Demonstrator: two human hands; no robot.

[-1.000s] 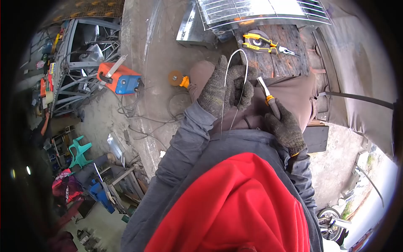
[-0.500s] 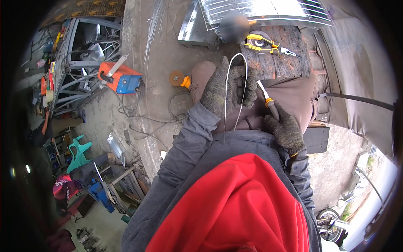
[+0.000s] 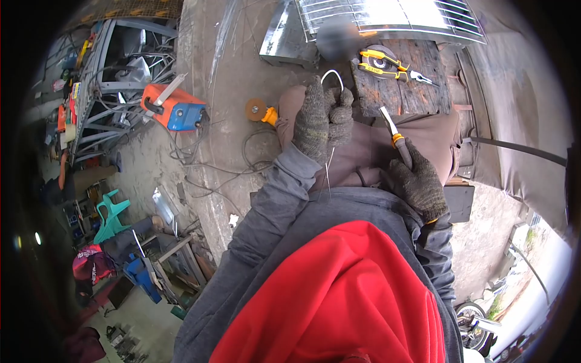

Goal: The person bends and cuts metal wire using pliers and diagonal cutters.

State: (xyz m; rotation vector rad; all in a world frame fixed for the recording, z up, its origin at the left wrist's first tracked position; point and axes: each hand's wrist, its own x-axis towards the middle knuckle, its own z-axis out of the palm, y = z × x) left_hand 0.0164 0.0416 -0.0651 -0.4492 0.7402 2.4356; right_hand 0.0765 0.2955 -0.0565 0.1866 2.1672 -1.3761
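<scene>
My left hand (image 3: 324, 118), in a dark knitted glove, is closed around a thin pale wire (image 3: 331, 72) bent into a narrow loop. The loop's curve stands out above the fingers, and its two ends hang below toward my lap. My right hand (image 3: 417, 184), gloved as well, grips a chisel-like tool (image 3: 394, 134) by its grey and orange handle. The tool's flat metal blade points up toward a charred wooden block (image 3: 375, 97). On that block, yellow-handled long-nose pliers (image 3: 393, 65) lie over a round disc (image 3: 376, 53).
A wire grille (image 3: 387, 9) and a sheet-metal piece (image 3: 289, 36) are beyond the block. Left of my knee lies a yellow tool with an orange disc (image 3: 256, 109). An orange-blue machine (image 3: 175, 109) with cables stands farther left. Another person's arm (image 3: 63, 172) shows at far left.
My left fingers have closed around the wire loop, drawing its sides together, and less of it shows above the hand. My right hand has shifted slightly right, with the blade tilted more to the left.
</scene>
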